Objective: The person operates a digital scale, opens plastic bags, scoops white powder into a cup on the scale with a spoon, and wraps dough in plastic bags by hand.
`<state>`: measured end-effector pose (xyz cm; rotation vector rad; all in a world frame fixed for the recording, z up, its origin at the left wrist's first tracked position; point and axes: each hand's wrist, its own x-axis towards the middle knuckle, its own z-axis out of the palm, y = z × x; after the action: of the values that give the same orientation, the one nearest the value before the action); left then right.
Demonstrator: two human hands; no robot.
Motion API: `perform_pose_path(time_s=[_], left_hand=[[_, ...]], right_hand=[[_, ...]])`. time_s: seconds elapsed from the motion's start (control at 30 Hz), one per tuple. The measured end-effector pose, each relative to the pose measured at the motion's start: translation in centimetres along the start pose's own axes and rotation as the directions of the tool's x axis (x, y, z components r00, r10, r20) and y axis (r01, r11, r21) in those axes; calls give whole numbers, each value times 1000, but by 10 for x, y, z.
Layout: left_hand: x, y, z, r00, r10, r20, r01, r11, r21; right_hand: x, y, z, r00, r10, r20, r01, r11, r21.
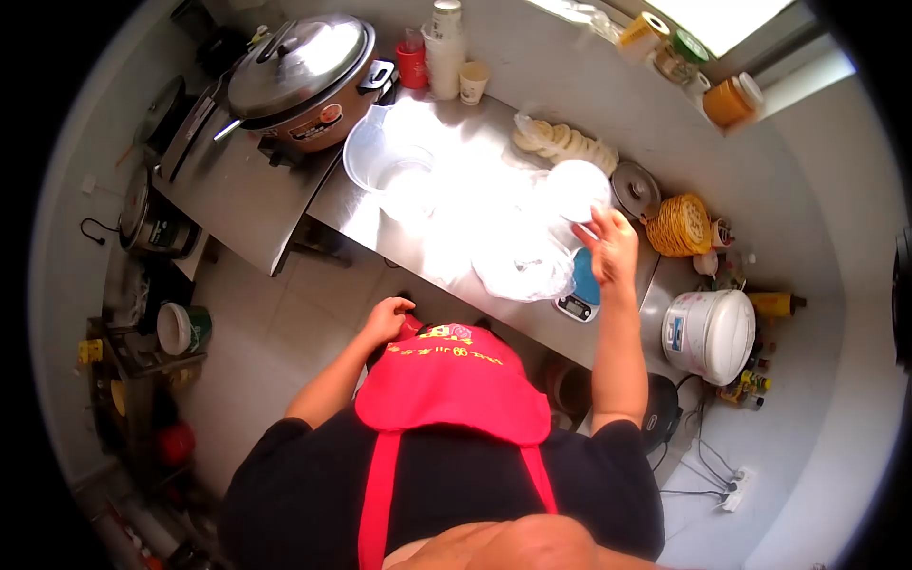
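My right hand [608,242] is raised over the metal table, fingers bent at the near edge of a white round container [578,190] washed out by glare. Just below that hand, a kitchen scale [577,307] carries a blue round piece [584,275]. Left of the scale is a clear plastic bag [522,266] with pale contents I cannot make out. My left hand [388,320] is low by the table's front edge, its fingers curled at the corner of the red apron [446,380].
On the metal table [361,214] stand a clear tub [385,152], paper cups [473,84] and bagged pale round slices [565,142]. A large lidded cooker [304,85] is at the back left. A white bucket [708,334] and yellow woven roll [678,226] are at the right.
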<state>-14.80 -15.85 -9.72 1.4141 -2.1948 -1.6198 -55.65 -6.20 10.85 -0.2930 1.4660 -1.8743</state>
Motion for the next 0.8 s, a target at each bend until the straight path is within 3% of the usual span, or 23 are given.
perform_pose_path(time_s=[0.1,0.17,0.27,0.3,0.33,0.37,0.43,0.5,0.67,0.7,0.8], left_hand=[[16,-5,-24,999,32,-11,-32,999,9],[24,-12,-45,995,77,-56,-76,997,9],[28,-26,-78,994,72,-77,-73,997,-14],[30,-33,-87,994,68,-80,-73,996,-53],[31,-40,-96,994,73,-79,-77,995,-57],[33,-46,-104,994,48,-94,-58,993,-107],[30,-50,-119,995,19,-103,-35,986,-163],[32,-52,-134,997,-73,-41,63,976,-207],[43,-64,-155,997,24,-71,-41,968,-246],[46,-60,-158,993,83,-83,-102,960,-262],[54,-51,-166,997,61,-50,-73,959,-275]], right_hand=[[14,3,83,989,38,146,-34,999,-27],[28,14,135,985,87,147,-68,989,-129],[46,40,198,987,-4,160,62,930,-362],[47,45,213,986,-53,158,125,864,-488],[46,49,223,943,-243,226,332,656,-678],[44,51,232,856,-392,337,481,364,-798],[54,71,242,804,-427,415,558,298,-775],[58,84,251,580,-557,594,721,12,-693],[50,91,264,595,-476,648,686,-120,-718],[50,92,264,548,-482,684,702,-180,-689],[46,96,260,461,-470,753,719,-300,-627]])
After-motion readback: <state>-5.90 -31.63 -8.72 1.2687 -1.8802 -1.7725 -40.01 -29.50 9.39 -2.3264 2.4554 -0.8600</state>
